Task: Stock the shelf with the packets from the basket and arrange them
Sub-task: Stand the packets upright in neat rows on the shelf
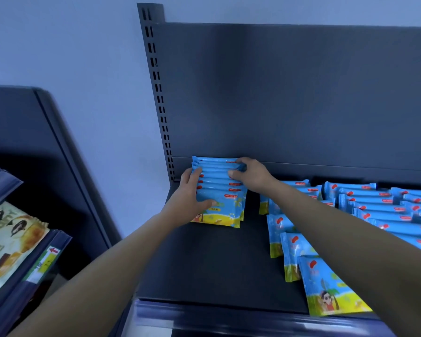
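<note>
1. Many packets (374, 210) already stand in rows at 3 o'clock on the shelf (204, 263). More stocking seems likely, but the basket is out of view.
2. One stack (219, 190) sits at 11 o'clock. The left hand (190, 193) grips its 9 o'clock edge, and the right hand (250, 176) has its fingers (241, 162) curled round its 3 o'clock edge.

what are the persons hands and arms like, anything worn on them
The left hand and right hand are bare: no gloves, rings or watch show. The forearms are bare too, with no sleeve, band or marking in view up to the frame edge.
</note>
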